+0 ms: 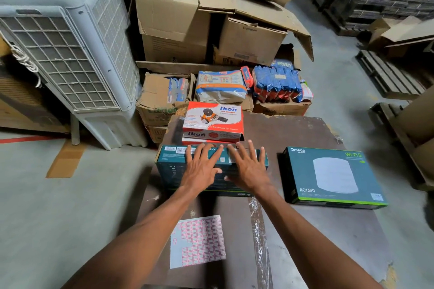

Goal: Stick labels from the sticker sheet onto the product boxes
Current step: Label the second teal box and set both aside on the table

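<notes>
Both hands lay flat on the top of a dark teal product box [173, 169] that stood at the far-middle part of the brown board [293, 134]. The left hand [202, 166] and the right hand [249, 166] were side by side, almost touching at the thumbs, with the fingers straight and spread; they pressed on the box and gripped nothing. The fingertips reached close to the far edge of the box, where barcode labels were visible at its left end.

Just behind this box, touching or nearly touching it, stood a stack of red and white Ikon boxes [213, 117]. To the right, apart from the hands, a second teal box marked Omada [333, 176] lay flat, and a strip of bare board stayed between the two teal boxes.

The sticker sheet [199, 241], with pink-framed labels and some places already bare, lay near the front of the board between the two forearms. The board's right front corner was chipped. On the left was grey floor, beyond it a white air cooler [70, 54].
</notes>
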A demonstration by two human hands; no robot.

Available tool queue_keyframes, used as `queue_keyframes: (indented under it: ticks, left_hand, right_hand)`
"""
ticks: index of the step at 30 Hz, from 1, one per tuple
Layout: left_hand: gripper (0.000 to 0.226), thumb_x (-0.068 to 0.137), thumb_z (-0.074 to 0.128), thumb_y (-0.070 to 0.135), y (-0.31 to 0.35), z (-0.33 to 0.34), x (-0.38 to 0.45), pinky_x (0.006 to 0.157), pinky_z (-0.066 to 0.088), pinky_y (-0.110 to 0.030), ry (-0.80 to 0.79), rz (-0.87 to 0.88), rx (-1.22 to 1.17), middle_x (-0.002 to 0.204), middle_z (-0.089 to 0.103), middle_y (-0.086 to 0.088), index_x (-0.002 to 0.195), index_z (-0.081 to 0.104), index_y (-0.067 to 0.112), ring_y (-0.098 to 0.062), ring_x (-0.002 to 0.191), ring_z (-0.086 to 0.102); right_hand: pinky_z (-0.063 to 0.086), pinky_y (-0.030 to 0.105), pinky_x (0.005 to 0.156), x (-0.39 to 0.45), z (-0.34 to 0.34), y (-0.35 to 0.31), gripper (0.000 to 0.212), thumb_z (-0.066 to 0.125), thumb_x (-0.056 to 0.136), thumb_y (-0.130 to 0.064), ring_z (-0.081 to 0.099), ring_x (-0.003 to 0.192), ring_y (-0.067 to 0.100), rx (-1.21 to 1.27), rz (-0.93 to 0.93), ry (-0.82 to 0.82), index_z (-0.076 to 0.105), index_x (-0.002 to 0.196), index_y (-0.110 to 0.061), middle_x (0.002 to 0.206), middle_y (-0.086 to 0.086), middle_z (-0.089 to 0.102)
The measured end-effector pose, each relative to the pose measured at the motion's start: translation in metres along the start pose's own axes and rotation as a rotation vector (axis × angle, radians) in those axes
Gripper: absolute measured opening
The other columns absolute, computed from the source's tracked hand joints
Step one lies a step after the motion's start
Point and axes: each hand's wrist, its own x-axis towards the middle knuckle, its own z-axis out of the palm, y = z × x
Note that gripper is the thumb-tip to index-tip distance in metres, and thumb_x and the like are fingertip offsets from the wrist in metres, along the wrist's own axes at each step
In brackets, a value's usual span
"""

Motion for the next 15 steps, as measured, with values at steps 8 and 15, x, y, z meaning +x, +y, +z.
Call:
queue_keyframes:
  ticks: [8, 15]
  left_hand:
    - [0.085, 0.093, 0.064, 0.052, -0.05, -0.019, -0.01, 0.113, -0.016, -0.067, -0.012, -0.139, -0.073, 0.168, 0.019, 0.005, 0.159, 0.011, 0.044, -0.022, 0.157, 0.01]
    - [0.082, 0.095, 0.063, 0.046, -0.06, -0.02, -0.016, 0.119, 0.001, -0.068, -0.035, -0.135, -0.005, 0.166, 0.024, 0.004, 0.159, 0.012, 0.046, -0.03, 0.155, 0.012]
  right_hand:
    - [-0.002, 0.083, 0.108, 0.022, -0.002, -0.025, 0.089, 0.051, 0.102, -0.049, -0.013, 0.15, 0.056, -0.056, 0.011, -0.067, -0.018, 0.158, -0.043, 0.168, 0.006, 0.0]
    - [0.002, 0.085, 0.108, 0.031, -0.002, -0.056, 0.104, 0.062, 0.094, -0.055, -0.007, 0.154, 0.048, -0.017, -0.115, -0.072, -0.021, 0.156, -0.046, 0.168, 0.004, 0.003]
